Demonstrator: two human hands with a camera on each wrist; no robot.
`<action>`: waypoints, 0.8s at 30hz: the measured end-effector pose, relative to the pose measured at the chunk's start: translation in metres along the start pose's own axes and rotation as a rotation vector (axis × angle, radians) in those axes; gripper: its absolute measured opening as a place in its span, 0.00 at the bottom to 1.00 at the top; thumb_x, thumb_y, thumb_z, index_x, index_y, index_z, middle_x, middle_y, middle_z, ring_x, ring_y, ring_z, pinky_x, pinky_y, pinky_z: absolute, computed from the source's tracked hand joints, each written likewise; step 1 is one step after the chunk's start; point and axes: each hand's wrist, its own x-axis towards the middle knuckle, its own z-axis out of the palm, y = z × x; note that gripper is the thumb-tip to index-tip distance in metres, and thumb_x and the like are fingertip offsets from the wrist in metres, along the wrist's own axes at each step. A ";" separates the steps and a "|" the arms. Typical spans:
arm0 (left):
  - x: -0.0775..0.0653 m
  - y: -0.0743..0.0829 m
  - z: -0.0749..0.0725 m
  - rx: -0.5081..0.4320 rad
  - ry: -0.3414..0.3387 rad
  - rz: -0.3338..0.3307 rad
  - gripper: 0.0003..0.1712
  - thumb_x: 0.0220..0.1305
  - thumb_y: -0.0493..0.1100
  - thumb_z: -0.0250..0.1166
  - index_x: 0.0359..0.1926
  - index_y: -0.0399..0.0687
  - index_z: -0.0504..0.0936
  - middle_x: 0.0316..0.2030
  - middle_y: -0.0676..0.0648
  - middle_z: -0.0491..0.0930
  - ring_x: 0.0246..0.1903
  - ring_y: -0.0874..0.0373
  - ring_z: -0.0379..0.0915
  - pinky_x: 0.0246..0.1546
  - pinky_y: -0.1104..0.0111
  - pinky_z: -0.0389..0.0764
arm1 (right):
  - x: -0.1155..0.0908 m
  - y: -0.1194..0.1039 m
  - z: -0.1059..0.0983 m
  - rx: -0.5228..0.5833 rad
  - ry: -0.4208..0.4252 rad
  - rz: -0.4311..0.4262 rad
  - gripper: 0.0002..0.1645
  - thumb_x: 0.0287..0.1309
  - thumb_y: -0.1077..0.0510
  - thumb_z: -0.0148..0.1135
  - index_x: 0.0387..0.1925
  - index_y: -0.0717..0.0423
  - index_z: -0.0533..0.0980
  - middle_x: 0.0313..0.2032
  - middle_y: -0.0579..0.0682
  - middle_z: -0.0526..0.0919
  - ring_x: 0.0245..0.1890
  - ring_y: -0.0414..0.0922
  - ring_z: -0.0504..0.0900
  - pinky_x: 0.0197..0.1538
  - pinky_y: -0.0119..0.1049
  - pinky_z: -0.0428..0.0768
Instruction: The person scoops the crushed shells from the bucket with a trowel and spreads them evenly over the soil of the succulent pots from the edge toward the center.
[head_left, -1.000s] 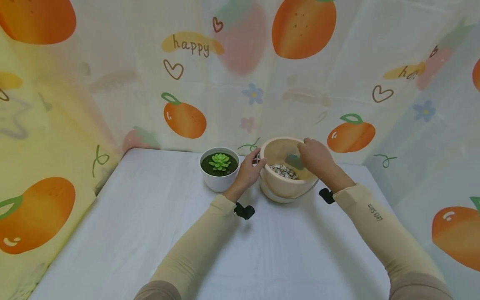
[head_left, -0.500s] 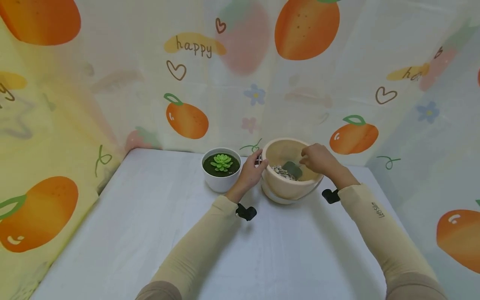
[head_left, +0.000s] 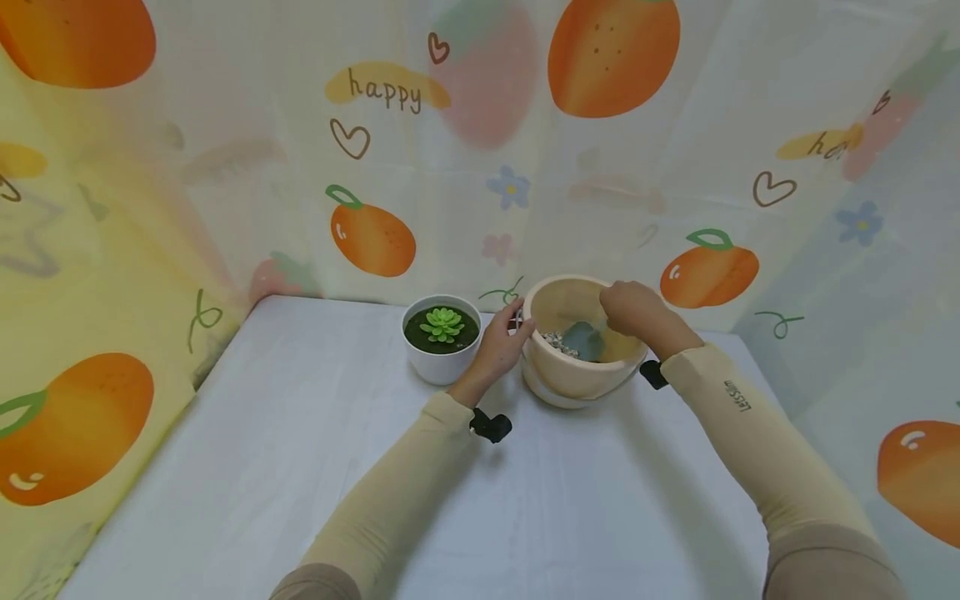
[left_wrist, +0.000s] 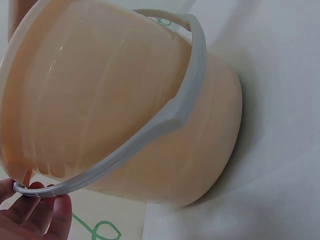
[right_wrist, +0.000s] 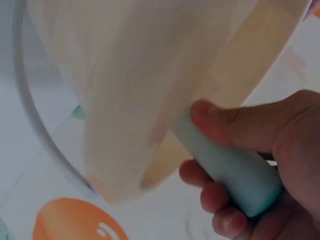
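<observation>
A peach-coloured bucket (head_left: 573,385) stands at the back right of the table, its grey bail handle (left_wrist: 165,117) hanging down the outside. My left hand (head_left: 497,346) grips the bucket's rim on the left, thumb on one side and fingers at the handle's end. With my right hand (head_left: 637,312) I hold a small trowel by its pale green grip (right_wrist: 230,165), thumb along it and fingers curled under. The trowel's grey-green blade (head_left: 582,342) is down inside the bucket, over a layer of pale pebble-like bits (head_left: 557,342) that it partly hides.
A white pot (head_left: 442,367) with a green succulent (head_left: 442,323) in dark filling stands close to the left of the bucket. The white-covered table (head_left: 300,433) meets a fruit-printed curtain (head_left: 465,208) at the back and sides.
The trowel blade has come down and left over the pebble-like bits and turned, covering more of them. My right hand dipped right, then came back up and left. My left hand keeps its hold.
</observation>
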 end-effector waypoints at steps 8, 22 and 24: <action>0.001 0.001 -0.001 -0.007 -0.001 0.006 0.32 0.73 0.47 0.53 0.73 0.41 0.59 0.68 0.40 0.66 0.62 0.46 0.68 0.61 0.55 0.74 | 0.008 -0.004 0.005 -0.084 0.063 0.012 0.05 0.58 0.68 0.56 0.27 0.63 0.77 0.29 0.60 0.81 0.30 0.55 0.81 0.34 0.49 0.83; 0.001 0.000 -0.001 -0.002 -0.010 -0.001 0.33 0.73 0.49 0.52 0.73 0.43 0.59 0.67 0.41 0.67 0.62 0.47 0.68 0.61 0.56 0.74 | 0.017 0.015 0.010 0.196 0.036 -0.066 0.13 0.57 0.57 0.65 0.27 0.66 0.81 0.26 0.57 0.83 0.28 0.51 0.79 0.35 0.44 0.79; 0.000 0.001 -0.001 0.000 -0.011 -0.002 0.33 0.73 0.50 0.52 0.74 0.43 0.59 0.68 0.41 0.66 0.62 0.48 0.68 0.61 0.57 0.74 | 0.018 0.018 0.012 0.252 0.021 -0.032 0.15 0.58 0.56 0.65 0.32 0.68 0.82 0.31 0.60 0.85 0.32 0.54 0.81 0.40 0.46 0.80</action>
